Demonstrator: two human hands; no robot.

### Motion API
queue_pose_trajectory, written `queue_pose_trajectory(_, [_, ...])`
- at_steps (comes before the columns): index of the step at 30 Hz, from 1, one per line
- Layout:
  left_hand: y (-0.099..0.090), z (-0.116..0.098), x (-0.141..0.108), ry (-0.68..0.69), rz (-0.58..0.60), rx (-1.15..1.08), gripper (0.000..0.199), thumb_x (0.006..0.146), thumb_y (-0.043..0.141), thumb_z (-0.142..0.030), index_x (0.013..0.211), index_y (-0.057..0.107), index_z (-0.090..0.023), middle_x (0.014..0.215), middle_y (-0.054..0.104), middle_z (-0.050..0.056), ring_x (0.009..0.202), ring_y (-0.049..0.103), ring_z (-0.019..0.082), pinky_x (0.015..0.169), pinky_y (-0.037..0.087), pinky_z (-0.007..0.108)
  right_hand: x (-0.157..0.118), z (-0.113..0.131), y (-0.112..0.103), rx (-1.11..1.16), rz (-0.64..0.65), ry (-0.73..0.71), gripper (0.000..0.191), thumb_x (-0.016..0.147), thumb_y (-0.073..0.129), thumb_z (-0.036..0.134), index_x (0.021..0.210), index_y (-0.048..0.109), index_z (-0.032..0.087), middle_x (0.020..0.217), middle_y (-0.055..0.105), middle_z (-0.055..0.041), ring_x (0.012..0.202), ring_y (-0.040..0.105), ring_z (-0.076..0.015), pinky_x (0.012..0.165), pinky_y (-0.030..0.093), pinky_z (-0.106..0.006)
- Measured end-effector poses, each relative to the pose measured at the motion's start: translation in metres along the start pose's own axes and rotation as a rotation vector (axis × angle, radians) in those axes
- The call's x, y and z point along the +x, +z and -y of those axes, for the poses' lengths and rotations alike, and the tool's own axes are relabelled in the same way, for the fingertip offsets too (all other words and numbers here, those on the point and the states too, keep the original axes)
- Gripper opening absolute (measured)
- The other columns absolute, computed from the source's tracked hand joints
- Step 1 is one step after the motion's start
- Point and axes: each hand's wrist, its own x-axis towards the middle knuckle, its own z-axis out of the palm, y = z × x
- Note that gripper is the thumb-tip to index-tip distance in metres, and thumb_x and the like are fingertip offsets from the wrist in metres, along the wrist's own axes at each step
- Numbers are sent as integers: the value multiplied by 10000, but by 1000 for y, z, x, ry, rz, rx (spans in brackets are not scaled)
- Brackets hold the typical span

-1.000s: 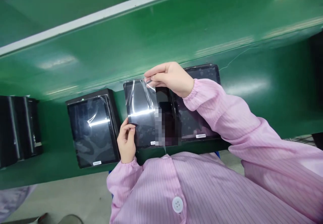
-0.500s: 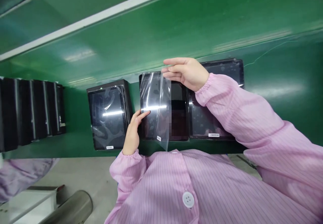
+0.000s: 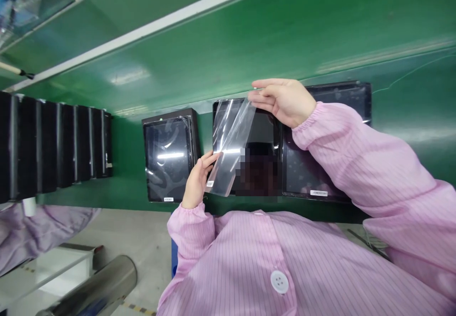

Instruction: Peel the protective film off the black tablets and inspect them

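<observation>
A dark flat screen panel (image 3: 259, 133) lies on the green bench in front of me. A clear plastic film (image 3: 227, 173) is partly lifted off it, creased and slanting, with a small white label at its lower left corner. My right hand (image 3: 280, 100) pinches the film's upper edge between thumb and fingers, above the panel's top. At the panel's left edge is my left hand (image 3: 197, 178), its fingers stretched out and apart, the tips touching the film or the panel's border.
Another film-covered panel (image 3: 168, 157) rests at left on a black block. A further panel (image 3: 318, 168) lies partly under my right forearm. Several black panels (image 3: 66, 147) stand in a row at far left. A co-worker's sleeve (image 3: 53, 225) shows beside the bench (image 3: 128, 192).
The film has come further off the panel, its lower part swinging left towards my left hand. More of the dark screen shows. The whole view has shifted slightly.
</observation>
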Motion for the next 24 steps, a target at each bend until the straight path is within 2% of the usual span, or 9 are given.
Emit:
queue_pose_trajectory(3, [-1,0,1,-29,-3,-62,549,994,292,-497,1132,750,-228,1428,604,56,1445,411,264,1206,294,468,2,-2,-1,-18,11,-15,273,828,481,-66,927,680,93,812,725,-52,896,752,-156,963,582,-343])
queue_pose_trajectory(9, [-1,-1,1,-57,11,-243,497,968,389,-508,1095,767,-212,1373,647,65,1405,470,269,1193,332,432,1,0,-2,-25,-16,-11,256,829,490,-55,959,670,73,825,747,-91,911,752,-195,984,571,-389])
queue_pose_trajectory(14, [-2,1,2,-72,16,-233,515,973,364,-515,1124,759,-221,1417,614,59,1430,438,268,1213,294,445,2,-6,-2,-20,-26,-32,272,826,488,-49,964,667,103,830,742,-80,898,752,-184,985,572,-371])
queue_pose_trajectory(18, [-3,2,1,-47,17,-83,546,989,304,-509,1175,735,-229,1451,583,64,1463,383,267,1211,286,481,0,-9,-6,-24,-19,-103,293,801,517,-21,976,672,154,919,733,-56,913,748,-185,951,596,-384])
queue_pose_trajectory(20, [-1,2,-2,5,19,61,520,996,314,-496,1246,695,-246,1488,546,52,1479,355,254,1210,291,472,-4,-1,-16,-75,-5,-124,303,779,561,-3,995,680,174,940,731,-41,905,748,-193,922,612,-398])
queue_pose_trajectory(22, [5,3,-5,71,2,264,483,992,366,-471,1348,617,-262,1532,495,46,1486,342,240,1225,267,460,-9,13,-38,-169,-8,-208,319,782,599,34,1044,686,192,971,736,-39,930,745,-207,905,616,-409])
queue_pose_trajectory(24, [16,6,-8,130,-40,501,514,974,438,-443,1443,517,-247,1561,449,82,1482,346,254,1227,260,477,-15,28,-72,-360,-100,-395,324,824,599,93,1116,681,209,1028,741,-48,967,738,-214,899,614,-408])
